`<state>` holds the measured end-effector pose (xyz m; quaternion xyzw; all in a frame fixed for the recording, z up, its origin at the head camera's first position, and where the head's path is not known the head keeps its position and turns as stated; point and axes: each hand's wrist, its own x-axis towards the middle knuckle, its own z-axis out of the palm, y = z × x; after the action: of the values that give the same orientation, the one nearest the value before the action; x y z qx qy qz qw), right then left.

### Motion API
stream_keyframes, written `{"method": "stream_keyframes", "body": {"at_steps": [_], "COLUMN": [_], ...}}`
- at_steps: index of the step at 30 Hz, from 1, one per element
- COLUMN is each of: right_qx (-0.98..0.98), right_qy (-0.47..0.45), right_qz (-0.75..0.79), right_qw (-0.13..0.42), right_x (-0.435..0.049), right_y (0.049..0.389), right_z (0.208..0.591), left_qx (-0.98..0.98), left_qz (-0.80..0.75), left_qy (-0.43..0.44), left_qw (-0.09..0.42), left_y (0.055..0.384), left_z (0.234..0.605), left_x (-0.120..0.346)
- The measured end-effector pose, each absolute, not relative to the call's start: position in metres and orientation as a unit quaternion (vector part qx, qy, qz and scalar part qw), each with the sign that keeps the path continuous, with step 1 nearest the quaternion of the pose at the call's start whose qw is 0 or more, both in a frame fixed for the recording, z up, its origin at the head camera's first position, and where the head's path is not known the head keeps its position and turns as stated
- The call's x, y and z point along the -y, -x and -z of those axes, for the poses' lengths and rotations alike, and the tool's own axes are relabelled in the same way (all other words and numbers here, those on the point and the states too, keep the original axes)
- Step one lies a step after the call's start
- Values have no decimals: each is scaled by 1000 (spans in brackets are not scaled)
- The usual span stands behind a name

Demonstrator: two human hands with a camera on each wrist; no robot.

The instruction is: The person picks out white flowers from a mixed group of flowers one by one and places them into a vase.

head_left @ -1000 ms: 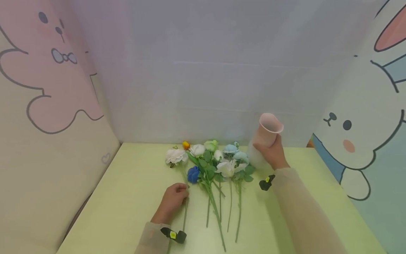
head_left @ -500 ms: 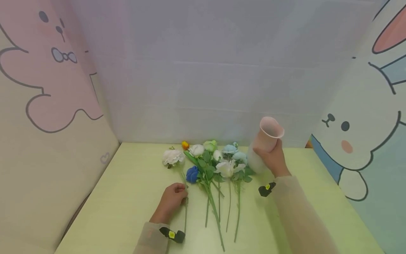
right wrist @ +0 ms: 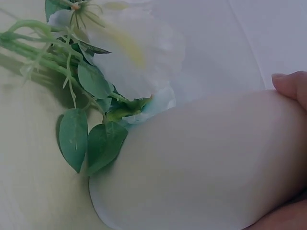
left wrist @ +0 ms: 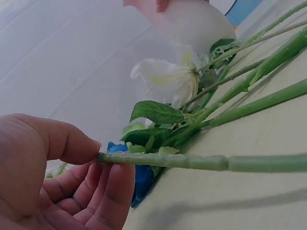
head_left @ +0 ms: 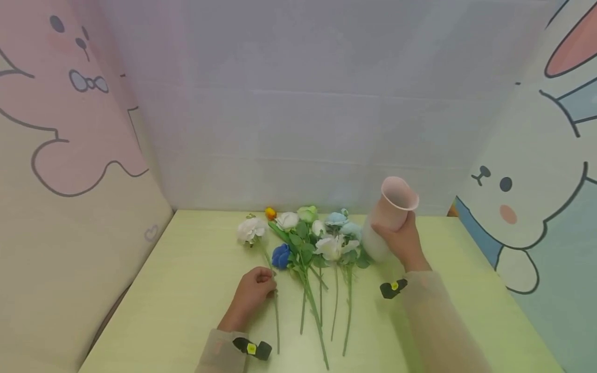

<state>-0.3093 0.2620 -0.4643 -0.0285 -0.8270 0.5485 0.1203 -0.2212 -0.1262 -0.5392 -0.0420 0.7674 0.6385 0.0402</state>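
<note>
My left hand (head_left: pixel 254 287) pinches the stem (left wrist: pixel 206 162) of a white artificial flower (head_left: pixel 252 229) between thumb and fingers. In the left wrist view that stem runs above the table, its shadow below. At the right, my right hand (head_left: pixel 403 238) grips a pink-and-white vase (head_left: pixel 381 223) around its upper part. The vase tilts a little, its wavy mouth facing up and toward me. The lower part of the vase (right wrist: pixel 192 163) shows close up in the right wrist view, with green leaves (right wrist: pixel 74 139) against its base.
Between the hands lie several artificial flowers on the pale table (head_left: pixel 186 290): a blue one (head_left: pixel 282 256), a white lily-like one (head_left: pixel 330 247), light-blue ones (head_left: pixel 337 219), a green one (head_left: pixel 308 213) and an orange bud (head_left: pixel 270 213). A fabric wall (head_left: pixel 289 129) stands behind.
The vase and right hand have come slightly down and toward me. The pinched flower's head has shifted a little left, and its stem's lower end has swung right.
</note>
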Motion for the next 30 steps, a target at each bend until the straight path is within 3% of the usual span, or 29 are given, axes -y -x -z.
{"method": "stream_keyframes", "body": {"at_steps": [9, 30], "right_qx": [825, 825], "right_qy": [33, 9], "right_qz": [-550, -551], "right_qw": [123, 120], "right_x": [-259, -257], "right_y": [297, 274], "right_z": [468, 466], "left_qx": [-726, -705], "left_qz": [-686, -709], "left_qy": [21, 6], "left_qw": [46, 3], "left_y": [213, 202], "left_z": [522, 491], "left_x": [122, 117]}}
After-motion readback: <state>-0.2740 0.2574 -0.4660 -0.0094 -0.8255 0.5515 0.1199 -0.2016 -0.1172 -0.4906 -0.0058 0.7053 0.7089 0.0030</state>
